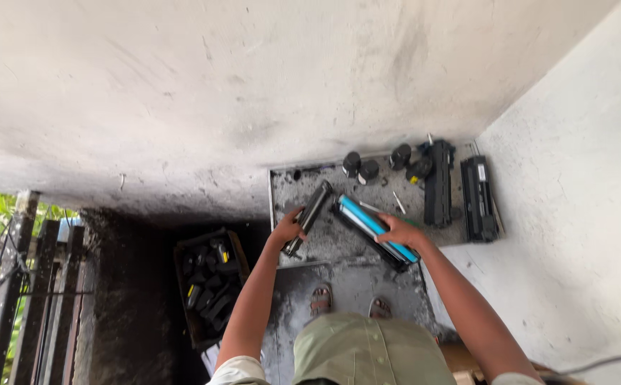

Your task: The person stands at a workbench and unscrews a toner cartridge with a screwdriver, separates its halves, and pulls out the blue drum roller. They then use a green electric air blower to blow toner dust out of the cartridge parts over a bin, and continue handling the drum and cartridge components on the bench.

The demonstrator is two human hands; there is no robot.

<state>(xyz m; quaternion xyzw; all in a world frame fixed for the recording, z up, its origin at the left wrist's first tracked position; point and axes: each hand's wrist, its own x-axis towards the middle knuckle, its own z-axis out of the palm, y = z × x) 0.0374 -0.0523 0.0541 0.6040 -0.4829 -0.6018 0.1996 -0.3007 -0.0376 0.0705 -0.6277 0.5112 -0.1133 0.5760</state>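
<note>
My left hand (287,229) has its fingers wrapped around a black roller part (309,216), and my right hand (398,232) grips the blue-drum cartridge (375,229), both over the sooty counter (346,246), spare black cartridges (460,189) lying beyond.

A dark open crate (209,285) stands on the ground to the left of my feet, against the blackened wall, rectangular and packed with black cartridge parts, a few showing small yellow patches. On the tray (282,187) ahead of me, the black cartridge (479,198) lying at the far right carries a small pale label near its upper end, too small to make out. A round black bottle (418,170) near the tray's back edge shows a small yellow tag. No signs or screens show.
</note>
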